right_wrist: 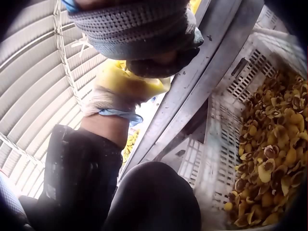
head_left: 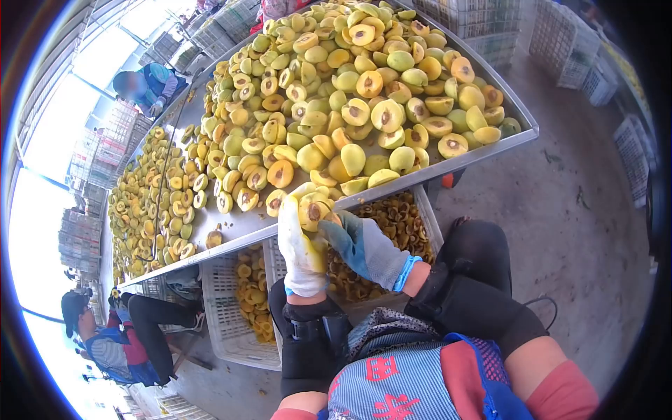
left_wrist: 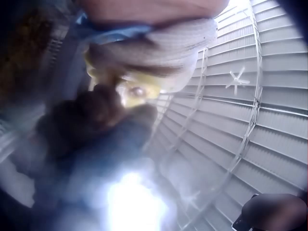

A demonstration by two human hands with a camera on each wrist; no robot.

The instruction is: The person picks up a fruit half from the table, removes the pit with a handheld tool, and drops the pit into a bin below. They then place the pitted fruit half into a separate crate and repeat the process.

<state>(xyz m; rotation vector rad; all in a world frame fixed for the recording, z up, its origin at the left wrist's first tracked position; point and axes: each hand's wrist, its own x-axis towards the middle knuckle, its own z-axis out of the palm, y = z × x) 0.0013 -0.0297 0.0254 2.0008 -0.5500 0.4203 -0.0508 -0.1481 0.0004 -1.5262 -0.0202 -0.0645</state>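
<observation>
In the head view my left hand [head_left: 299, 245], in a white glove with a yellow coating, holds a halved yellow stone fruit [head_left: 313, 211], its brown centre facing up. My right hand [head_left: 367, 248], in a blue-grey glove, meets it from the right, fingertips right at the fruit's edge. In the right wrist view the right hand [right_wrist: 149, 41] is curled close over the left glove [right_wrist: 120, 86]; I cannot tell whether it grips a tool. The left wrist view is blurred, with a yellow patch between the gloves. Both hands are at the front edge of a metal table [head_left: 448, 155] piled with fruit halves [head_left: 371, 84].
Below the table edge stand white plastic crates, one holding brownish fruit pieces [head_left: 392, 231], another yellow pieces [head_left: 255, 301]. My knees [head_left: 479, 255] flank the work. Another person [head_left: 115, 336] sits at the left, and one [head_left: 143, 87] is across the table. Crates [head_left: 567, 42] are stacked behind.
</observation>
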